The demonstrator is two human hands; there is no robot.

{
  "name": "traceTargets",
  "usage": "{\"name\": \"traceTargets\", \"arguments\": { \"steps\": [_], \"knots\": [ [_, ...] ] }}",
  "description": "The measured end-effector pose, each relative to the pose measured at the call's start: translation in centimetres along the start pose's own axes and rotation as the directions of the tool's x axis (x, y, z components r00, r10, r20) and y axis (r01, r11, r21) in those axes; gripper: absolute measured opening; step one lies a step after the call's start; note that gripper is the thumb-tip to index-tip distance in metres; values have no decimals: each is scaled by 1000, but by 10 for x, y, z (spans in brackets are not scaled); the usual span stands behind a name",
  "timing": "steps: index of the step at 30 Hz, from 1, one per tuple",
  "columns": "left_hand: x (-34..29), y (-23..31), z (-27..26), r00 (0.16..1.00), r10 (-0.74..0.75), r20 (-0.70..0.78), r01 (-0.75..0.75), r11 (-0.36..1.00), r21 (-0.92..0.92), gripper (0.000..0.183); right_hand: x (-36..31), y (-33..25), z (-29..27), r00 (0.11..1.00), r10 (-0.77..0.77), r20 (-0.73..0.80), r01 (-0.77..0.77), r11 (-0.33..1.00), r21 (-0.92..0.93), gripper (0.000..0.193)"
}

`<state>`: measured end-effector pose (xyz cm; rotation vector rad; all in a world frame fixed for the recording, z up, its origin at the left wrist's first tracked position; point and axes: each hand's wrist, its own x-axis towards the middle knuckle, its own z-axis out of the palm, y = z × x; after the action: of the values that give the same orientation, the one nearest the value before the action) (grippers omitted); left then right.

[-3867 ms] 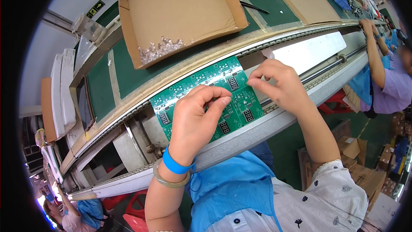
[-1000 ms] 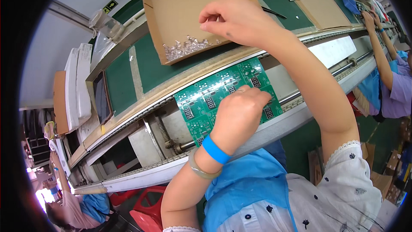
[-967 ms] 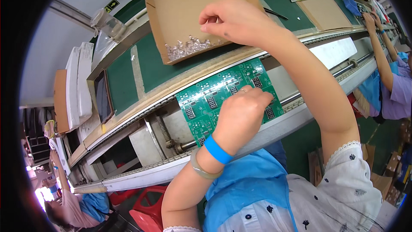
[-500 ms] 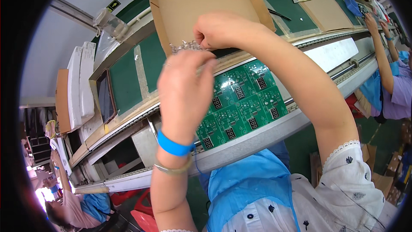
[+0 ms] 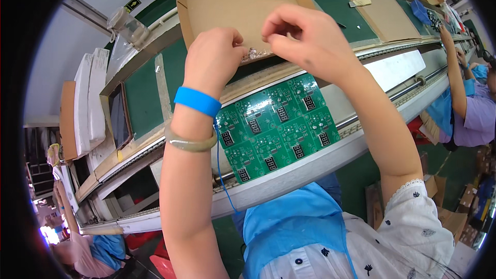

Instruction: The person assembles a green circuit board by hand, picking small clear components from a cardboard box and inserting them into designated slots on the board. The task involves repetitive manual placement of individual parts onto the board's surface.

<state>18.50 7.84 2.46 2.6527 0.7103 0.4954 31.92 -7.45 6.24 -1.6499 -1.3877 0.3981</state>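
My left hand (image 5: 211,58) is at the near edge of a shallow cardboard box (image 5: 232,8), its fingers curled together beside a small heap of shiny, clear-and-metal parts (image 5: 256,53). Whatever those fingers may hold is hidden. Above the box's near right part, my right hand (image 5: 310,41) has thumb and forefinger curled toward each other. Anything between them is too small to make out. Below both hands, a green circuit board panel (image 5: 276,129) with several black digit displays lies across the conveyor rails; neither hand touches it.
A blue wrist strap (image 5: 197,101) on my left arm trails a thin blue cord past the panel's left side. A clear plastic jar (image 5: 128,27) and white foam slabs (image 5: 92,103) stand at the left. Co-workers sit at far right and lower left.
My right hand has moved right and lifted away from the heap. My left hand has moved up and slightly left to the heap, uncovering the panel's left part.
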Motion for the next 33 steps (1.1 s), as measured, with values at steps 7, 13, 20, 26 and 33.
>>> {"name": "traceTargets", "arguments": {
  "steps": [7, 13, 20, 26, 33],
  "knots": [
    [9, 6, 11, 991, -62, 116, 64, 998, -14, 22, -61, 3, -16, 981, 187, 44, -193, 950, 247, 17],
    [10, 4, 14, 992, -59, 115, 50, 996, 78, 20, -93, 22, -13, 968, 242, 67, -248, 883, 398, 18],
    [9, 7, 13, 995, -95, -42, 91, 991, -103, 17, -114, 27, -11, 928, 326, 178, -352, 617, 704, 21],
    [0, 12, 6, 981, -150, -127, 103, 943, -317, 18, -121, 25, -9, 915, 345, 211, -386, 589, 710, 20],
    [-15, 20, 2, 976, -176, -132, 72, 822, -564, 19, -121, 19, -7, 900, 375, 220, -420, 617, 665, 19]
  ]
}}
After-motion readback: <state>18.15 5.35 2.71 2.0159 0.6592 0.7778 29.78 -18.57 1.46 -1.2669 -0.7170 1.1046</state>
